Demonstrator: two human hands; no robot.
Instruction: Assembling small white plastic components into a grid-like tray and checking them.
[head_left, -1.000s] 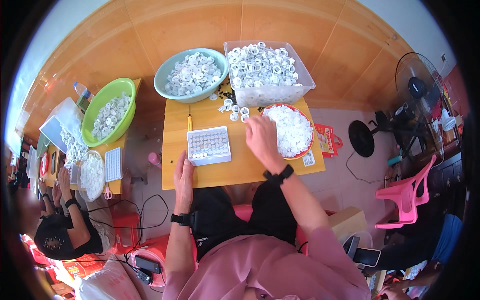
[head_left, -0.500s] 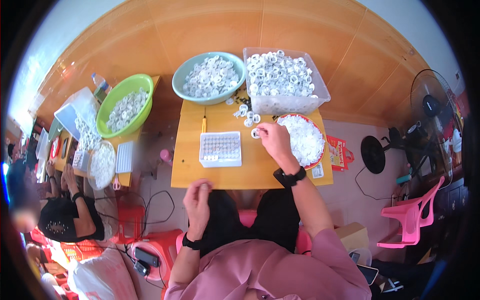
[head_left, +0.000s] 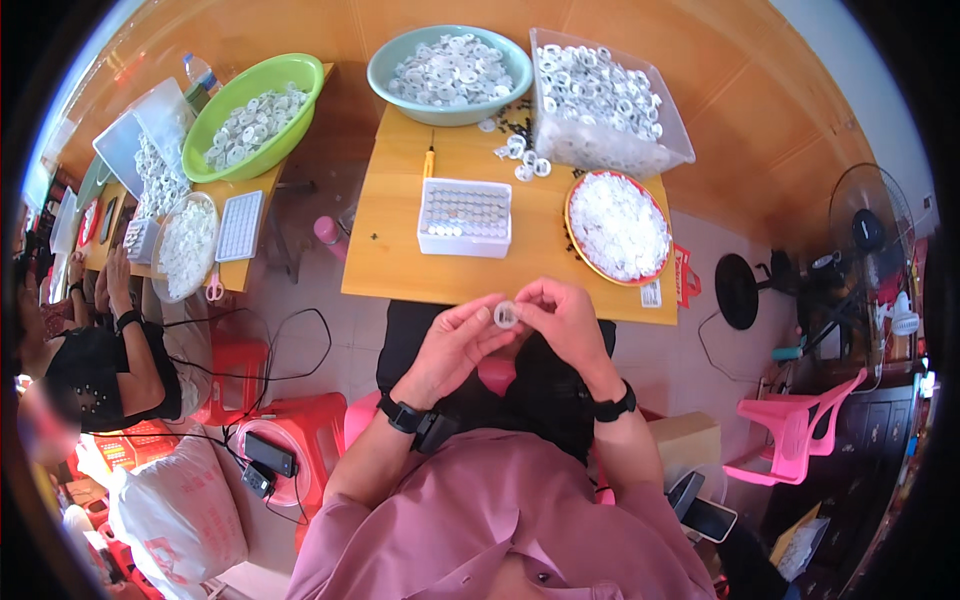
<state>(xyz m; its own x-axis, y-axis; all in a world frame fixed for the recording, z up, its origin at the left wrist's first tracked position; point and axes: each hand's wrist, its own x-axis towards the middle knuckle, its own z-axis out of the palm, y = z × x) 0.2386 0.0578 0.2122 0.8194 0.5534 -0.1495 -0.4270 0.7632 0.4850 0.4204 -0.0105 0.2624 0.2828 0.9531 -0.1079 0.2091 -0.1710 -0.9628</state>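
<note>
Just in front of the table's near edge, a small white plastic ring (head_left: 506,315) is held up between my two hands. My right hand (head_left: 562,318) pinches it from the right with thumb and forefinger. From the left, thumb and forefinger of my left hand (head_left: 452,345) meet its rim, the other fingers stretched beneath. A white box (head_left: 466,245) holding rows of small round pieces stands on the wooden table (head_left: 385,240) beyond my hands. To its right is a red-rimmed plate (head_left: 570,232) heaped with small white pieces.
At the back stand a pale blue basin (head_left: 450,117) and a clear bin (head_left: 610,155), both full of white rings. Loose rings (head_left: 525,158) and black bits lie before the bin. A yellow screwdriver (head_left: 429,162) lies behind the box. Another person (head_left: 125,365) works at the left table.
My right hand has come back from the loose rings with one ring, to the table's near edge. My left hand has moved right and met it. The view has tilted downward.
</note>
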